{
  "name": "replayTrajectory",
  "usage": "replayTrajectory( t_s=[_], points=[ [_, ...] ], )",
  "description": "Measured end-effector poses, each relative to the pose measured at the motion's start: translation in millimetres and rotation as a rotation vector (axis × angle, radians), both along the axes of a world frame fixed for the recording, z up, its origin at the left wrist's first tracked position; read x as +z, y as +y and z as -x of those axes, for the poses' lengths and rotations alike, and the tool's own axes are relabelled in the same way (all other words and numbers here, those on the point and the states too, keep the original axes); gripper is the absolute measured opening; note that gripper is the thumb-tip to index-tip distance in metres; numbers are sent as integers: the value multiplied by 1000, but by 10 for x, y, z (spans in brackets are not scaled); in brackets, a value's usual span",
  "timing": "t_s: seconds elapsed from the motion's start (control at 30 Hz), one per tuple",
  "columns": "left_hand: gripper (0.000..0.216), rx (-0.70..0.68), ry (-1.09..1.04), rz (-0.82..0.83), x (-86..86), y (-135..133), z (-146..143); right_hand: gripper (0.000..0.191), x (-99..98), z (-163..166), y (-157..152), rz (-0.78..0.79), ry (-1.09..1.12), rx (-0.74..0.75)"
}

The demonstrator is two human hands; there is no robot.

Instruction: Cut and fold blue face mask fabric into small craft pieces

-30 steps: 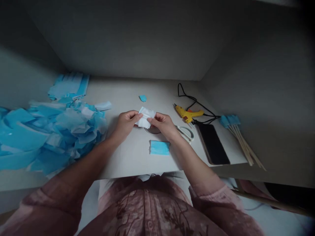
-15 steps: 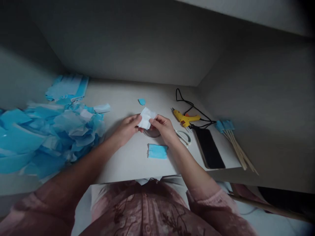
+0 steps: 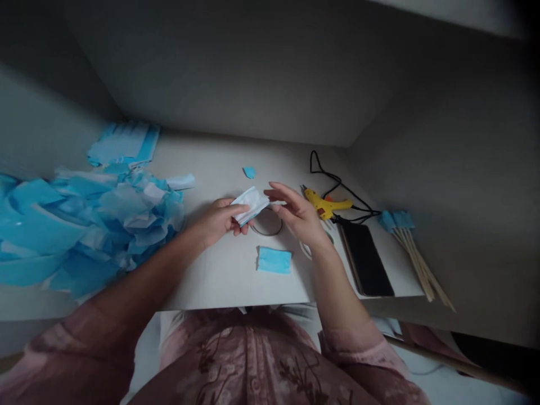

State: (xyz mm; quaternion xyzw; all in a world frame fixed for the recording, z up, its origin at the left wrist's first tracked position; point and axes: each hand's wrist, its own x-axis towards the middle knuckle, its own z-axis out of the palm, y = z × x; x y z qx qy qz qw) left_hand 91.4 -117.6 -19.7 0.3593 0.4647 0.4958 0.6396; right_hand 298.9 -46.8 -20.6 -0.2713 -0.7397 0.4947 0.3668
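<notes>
My left hand pinches a small folded white and pale blue piece of fabric above the table. To its right my right hand hovers with fingers spread, holding nothing, its fingertips close to the fabric. Under both hands lies a thin dark ring on the table. In front of my right wrist a folded blue fabric rectangle lies flat.
A big heap of blue fabric scraps fills the left side, with a flat stack behind it. At the right are a yellow glue gun with black cord, a dark phone and wooden sticks with blue tips. A tiny blue scrap lies farther back.
My right hand has let go of the white fabric and opened. My left hand alone holds the piece, now tilted flatter. The dark ring beneath shows more.
</notes>
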Motion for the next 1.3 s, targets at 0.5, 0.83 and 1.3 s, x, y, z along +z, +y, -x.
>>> replayTrajectory(
  t_s=[0.5,0.83,1.3],
  points=[
    [27,-165,182,-73,-49,4,23,18,-15,110,-42,-62,-35,8],
    [29,-87,278,-103,-40,9,-58,21,-19,183,-113,18,-88,-107],
    [19,178,73,-129,-89,36,-57,75,-147,239,-98,219,24,3]
  ],
)
